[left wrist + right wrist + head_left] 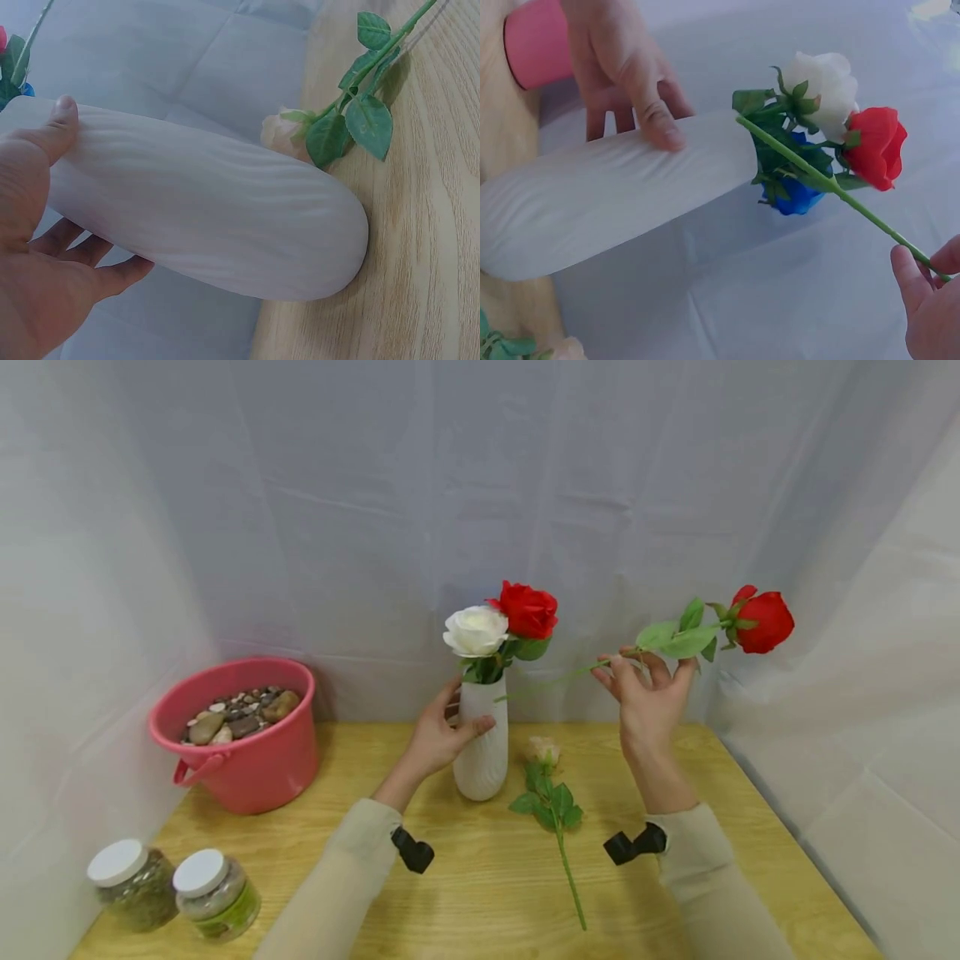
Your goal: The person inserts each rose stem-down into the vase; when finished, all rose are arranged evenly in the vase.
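Note:
My left hand (438,735) grips the upper part of a white, ripple-textured vase (482,772), which stands upright on the table. A white rose (476,631) and a red rose (528,610) rise from its mouth; the right wrist view also shows a blue flower (799,196) behind them. Off to the right, my right hand (652,706) pinches the stem of another red rose (767,622). That rose lies nearly sideways, bloom pointing right, its bare stem end overlapping the vase's rim in the head view. A pale rose (543,749) lies on the table right of the vase.
At the left stands a pink bucket (262,781) full of stones (243,725). In front of it are a white-lidded jar (142,893) with greenish contents and a second jar (217,897) with a green label. Pale sheeting (375,527) encloses the wooden table (465,885) behind and beside.

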The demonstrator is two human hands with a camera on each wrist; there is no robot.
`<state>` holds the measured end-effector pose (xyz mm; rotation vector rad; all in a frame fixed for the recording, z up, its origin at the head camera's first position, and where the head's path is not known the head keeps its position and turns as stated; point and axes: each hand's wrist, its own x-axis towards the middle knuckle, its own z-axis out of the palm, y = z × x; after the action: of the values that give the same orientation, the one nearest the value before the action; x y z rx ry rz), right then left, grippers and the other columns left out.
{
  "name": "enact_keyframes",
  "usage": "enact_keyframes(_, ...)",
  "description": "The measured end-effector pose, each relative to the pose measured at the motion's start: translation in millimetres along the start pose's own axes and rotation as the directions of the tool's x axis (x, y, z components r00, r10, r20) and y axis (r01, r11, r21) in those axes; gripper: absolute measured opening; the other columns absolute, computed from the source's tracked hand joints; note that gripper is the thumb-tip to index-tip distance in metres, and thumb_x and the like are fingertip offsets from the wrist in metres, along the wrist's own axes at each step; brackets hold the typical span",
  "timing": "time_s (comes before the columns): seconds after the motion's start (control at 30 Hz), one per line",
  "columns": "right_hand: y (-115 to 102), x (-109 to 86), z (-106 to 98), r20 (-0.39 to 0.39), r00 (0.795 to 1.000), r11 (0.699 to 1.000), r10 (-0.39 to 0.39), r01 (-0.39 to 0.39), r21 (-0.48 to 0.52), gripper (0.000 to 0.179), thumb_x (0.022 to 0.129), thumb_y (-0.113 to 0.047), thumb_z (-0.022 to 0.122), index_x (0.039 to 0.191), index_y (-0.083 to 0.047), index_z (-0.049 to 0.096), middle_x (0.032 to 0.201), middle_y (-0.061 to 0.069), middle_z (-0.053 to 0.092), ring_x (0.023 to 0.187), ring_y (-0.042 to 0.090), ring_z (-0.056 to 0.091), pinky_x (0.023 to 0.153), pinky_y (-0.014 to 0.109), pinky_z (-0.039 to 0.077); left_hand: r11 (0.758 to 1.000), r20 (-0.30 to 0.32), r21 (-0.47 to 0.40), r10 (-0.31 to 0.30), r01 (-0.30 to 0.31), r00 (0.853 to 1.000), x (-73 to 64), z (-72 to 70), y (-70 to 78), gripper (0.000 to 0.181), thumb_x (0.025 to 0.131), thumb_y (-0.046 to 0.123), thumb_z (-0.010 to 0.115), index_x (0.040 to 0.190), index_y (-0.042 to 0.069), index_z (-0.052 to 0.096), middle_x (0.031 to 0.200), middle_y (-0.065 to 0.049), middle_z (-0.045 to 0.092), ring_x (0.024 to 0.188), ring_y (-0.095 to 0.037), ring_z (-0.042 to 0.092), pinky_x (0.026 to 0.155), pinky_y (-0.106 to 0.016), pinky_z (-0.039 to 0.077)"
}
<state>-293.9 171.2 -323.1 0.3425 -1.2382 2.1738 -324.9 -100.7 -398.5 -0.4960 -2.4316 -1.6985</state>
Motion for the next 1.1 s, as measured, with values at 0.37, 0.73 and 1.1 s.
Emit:
enact_keyframes(0.37, -0.7, 7.3, 25.3, -0.036, 0.995, 0.996, -0.091, 0.092, 0.013, 0.088, 0.094, 0.013, 0.069, 0.163, -0.021, 0.026, 0.108, 0.018, 0.062, 0.088, 0.028, 0.074, 0.080, 0.039, 0.067, 1.000, -0.003, 0.014, 0.006, -0.006, 1.000, -0.8, -0.9, 0.7, 0.087, 0.096, 0.026, 0.080, 0.167, 0.013, 0.030, 0.156, -0.025, 0.050, 0.141, -0.047, 0.053, 0.114, -0.059, 0.049)
enact_keyframes(0.73, 5.9, 6.8, 35.6, 0.072, 0.987, 0.989, -0.142, 0.144, -0.022, 0.088, 0.096, 0.011, 0.067, 0.164, -0.023, 0.024, 0.109, 0.013, 0.063, 0.089, 0.027, 0.075, 0.082, 0.039, 0.066, 1.000, -0.002, 0.016, -0.012, 0.013, 1.000, -1.3, -1.3, 2.3, 0.087, 0.097, 0.027, 0.080, 0.166, 0.010, 0.030, 0.157, -0.027, 0.048, 0.142, -0.047, 0.052, 0.115, -0.059, 0.048)
enact_keyframes(1.1, 5.9, 7.4, 42.6, 0.167, 0.961, 0.970, -0.220, 0.233, -0.063, 0.078, 0.096, 0.014, 0.064, 0.160, -0.015, 0.030, 0.109, 0.016, 0.064, 0.088, 0.025, 0.076, 0.079, 0.039, 0.067, 1.000, 0.003, 0.026, -0.007, 0.007, 1.000, -1.1, -1.7, 1.2, 0.092, 0.097, 0.028, 0.080, 0.167, 0.004, 0.025, 0.159, -0.029, 0.045, 0.143, -0.048, 0.051, 0.114, -0.059, 0.049)
